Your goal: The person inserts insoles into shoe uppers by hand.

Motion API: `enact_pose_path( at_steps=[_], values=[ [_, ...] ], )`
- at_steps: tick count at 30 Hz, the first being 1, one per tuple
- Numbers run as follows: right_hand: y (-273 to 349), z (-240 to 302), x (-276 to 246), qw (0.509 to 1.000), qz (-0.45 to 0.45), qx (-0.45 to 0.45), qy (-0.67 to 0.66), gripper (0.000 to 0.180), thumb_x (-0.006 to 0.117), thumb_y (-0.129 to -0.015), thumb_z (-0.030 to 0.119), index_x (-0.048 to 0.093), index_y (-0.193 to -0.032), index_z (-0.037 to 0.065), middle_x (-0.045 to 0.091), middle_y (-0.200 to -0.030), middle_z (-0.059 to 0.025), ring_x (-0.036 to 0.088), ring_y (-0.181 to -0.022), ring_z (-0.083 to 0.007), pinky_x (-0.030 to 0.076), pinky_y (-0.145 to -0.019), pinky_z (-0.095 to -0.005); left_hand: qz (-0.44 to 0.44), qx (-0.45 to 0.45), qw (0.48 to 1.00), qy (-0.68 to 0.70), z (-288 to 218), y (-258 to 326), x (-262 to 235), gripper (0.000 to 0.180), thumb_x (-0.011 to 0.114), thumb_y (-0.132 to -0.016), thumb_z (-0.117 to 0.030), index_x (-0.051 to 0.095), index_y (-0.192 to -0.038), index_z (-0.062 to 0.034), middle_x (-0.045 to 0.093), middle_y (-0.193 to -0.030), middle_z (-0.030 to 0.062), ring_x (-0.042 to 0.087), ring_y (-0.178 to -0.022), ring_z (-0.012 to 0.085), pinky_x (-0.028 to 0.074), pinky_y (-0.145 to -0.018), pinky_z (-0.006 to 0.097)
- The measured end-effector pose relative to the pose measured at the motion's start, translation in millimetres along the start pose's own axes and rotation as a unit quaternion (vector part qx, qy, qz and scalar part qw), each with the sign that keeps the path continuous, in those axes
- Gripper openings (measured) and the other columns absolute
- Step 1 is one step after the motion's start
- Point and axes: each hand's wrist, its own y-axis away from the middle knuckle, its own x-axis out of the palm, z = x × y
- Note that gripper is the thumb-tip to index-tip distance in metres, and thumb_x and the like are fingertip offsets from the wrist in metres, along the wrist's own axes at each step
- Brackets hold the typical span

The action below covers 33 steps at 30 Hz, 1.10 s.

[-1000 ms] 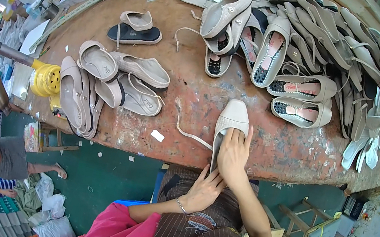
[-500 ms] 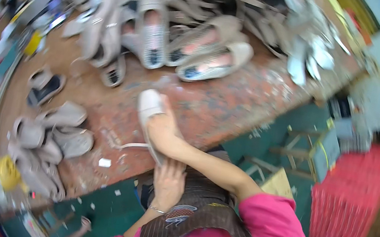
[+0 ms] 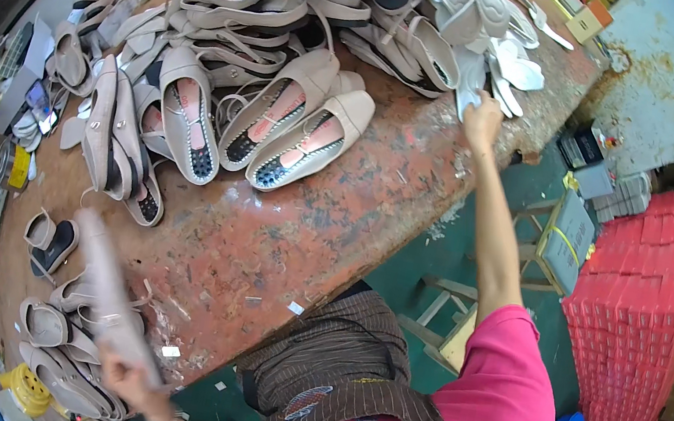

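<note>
At the lower left, my left hand (image 3: 130, 379) grips the heel end of a beige flat shoe (image 3: 109, 284), smeared by motion and tilted above a group of similar shoes (image 3: 72, 380). My right arm stretches to the far right of the workbench (image 3: 295, 248). There my right hand (image 3: 481, 124) has its fingers closed at the lower end of a white insole (image 3: 469, 81). That insole lies at the front of a heap of white insoles (image 3: 514, 66).
Beige shoes (image 3: 309, 112) are piled along the back of the bench. One dark-soled shoe (image 3: 56, 246) lies at the left, near a yellow spool (image 3: 26, 390). Right of the bench edge are wooden stools (image 3: 451, 337) and a red stack (image 3: 629, 331).
Both hands were together on a beige shoe over the bench. My left hand has carried a shoe left, while my right hand has moved away to the white insoles.
</note>
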Motion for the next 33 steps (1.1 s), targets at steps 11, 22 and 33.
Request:
enact_pose_path(
  at_steps=[11, 22, 33],
  values=[
    [-2.7, 13.8, -20.3, 0.955, 0.211, 0.048, -0.201, 0.073, 0.063, -0.073, 0.011, 0.046, -0.144, 0.014, 0.07, -0.095, -0.0176, 0.067, -0.083, -0.0273, 0.051, -0.078, -0.037, 0.23, 0.348, 0.858, -0.299, -87.8, -29.9, 179.0, 0.034, 0.071, -0.08, -0.006, 0.064, -0.113, -0.0039, 0.059, -0.125, 0.0174, 0.055, -0.119, 0.0347, 0.042, -0.103, 0.044],
    [110.6, 32.6, -150.8, 0.54, 0.557, -0.018, -0.631, 0.036, 0.051, -0.103, 0.026, 0.059, -0.125, -0.002, 0.062, -0.127, -0.0188, 0.06, -0.118, -0.0264, 0.047, -0.091, -0.0347, 0.308, 0.353, 0.867, -0.167, -76.5, 7.5, 258.0, 0.006, 0.067, -0.075, -0.002, 0.066, -0.08, -0.004, 0.055, -0.078, 0.0083, 0.057, -0.079, 0.0279, 0.047, -0.072, 0.039],
    [183.9, 122.5, -157.3, 0.723, 0.348, -0.002, -0.597, 0.042, 0.047, -0.101, 0.01, 0.045, -0.141, -0.003, 0.051, -0.14, -0.0173, 0.061, -0.111, -0.0177, 0.052, -0.088, -0.0307, 0.273, 0.203, 0.892, -0.297, -35.1, 75.1, 62.3, 0.034, 0.078, -0.07, -0.004, 0.072, -0.103, -0.0064, 0.061, -0.096, 0.0095, 0.058, -0.094, 0.0273, 0.047, -0.08, 0.037]
  ],
)
